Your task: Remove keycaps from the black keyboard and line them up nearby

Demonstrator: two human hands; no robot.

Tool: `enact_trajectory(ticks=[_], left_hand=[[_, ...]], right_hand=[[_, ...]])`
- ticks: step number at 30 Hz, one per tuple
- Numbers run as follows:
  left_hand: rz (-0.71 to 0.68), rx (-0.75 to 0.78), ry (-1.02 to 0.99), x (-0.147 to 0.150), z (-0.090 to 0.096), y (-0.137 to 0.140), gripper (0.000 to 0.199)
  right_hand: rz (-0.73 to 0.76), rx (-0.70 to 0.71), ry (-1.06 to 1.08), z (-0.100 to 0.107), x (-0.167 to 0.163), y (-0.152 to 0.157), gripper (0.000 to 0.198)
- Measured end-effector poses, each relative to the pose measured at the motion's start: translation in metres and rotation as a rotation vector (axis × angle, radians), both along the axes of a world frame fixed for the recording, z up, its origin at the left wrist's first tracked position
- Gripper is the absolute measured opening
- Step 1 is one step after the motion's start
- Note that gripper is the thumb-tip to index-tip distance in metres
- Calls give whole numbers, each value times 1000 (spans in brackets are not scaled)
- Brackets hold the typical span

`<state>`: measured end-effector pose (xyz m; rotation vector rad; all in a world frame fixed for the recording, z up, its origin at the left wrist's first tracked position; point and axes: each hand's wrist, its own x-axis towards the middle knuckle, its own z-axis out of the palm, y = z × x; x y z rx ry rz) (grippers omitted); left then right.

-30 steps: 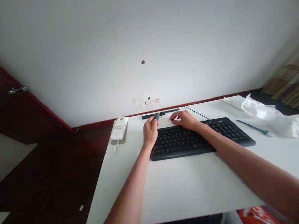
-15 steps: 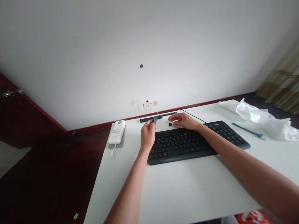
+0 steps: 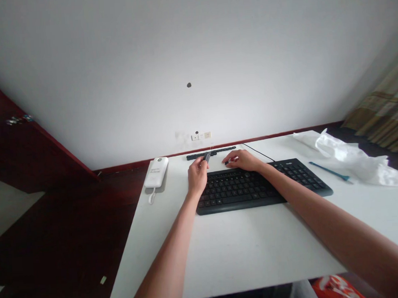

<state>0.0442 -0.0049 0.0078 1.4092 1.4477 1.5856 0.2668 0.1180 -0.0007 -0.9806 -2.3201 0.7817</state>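
My left hand (image 3: pixel 197 175) is closed round a keycap puller (image 3: pixel 207 156) with a dark grey handle, its thin wires pointing up and away. Thumb and fingers of my right hand (image 3: pixel 243 160) close on a small black keycap (image 3: pixel 227 163) at the tabletop, just behind the keyboard. The black keyboard (image 3: pixel 237 199) lies below both hands, with my right wrist and forearm across it and hiding part of its keys. Behind my hands runs a row of loose black keycaps (image 3: pixel 224 150).
On the white table (image 3: pixel 245 249), a white handheld device (image 3: pixel 157 173) with a strap lies at left. A teal brush (image 3: pixel 330 171) and a crumpled white bag (image 3: pixel 354 159) lie at right. The keyboard's cable (image 3: pixel 258 152) runs toward the wall.
My right fingers have come down and closed on the small keycap that lay beside them. My left hand still holds the keycap puller in nearly the same spot.
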Motion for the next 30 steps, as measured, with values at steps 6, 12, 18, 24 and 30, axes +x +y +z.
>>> enact_trajectory(ticks=[6,12,18,24,30], left_hand=[[-2,10,-5,0,0,-1,28],[-1,11,-13,-1,-1,0,28],[-9,1,-45,-2,-3,1,25],[-16,6,-50,-2,-4,2,24],[-22,15,-56,-2,-3,0,23]], right_hand=[[-21,-146,83,10,7,-1,21],[89,-506,389,13,20,-1,43],[116,-726,576,13,24,0,41],[188,-725,601,16,25,-2,32],[173,-733,580,15,25,-2,32]])
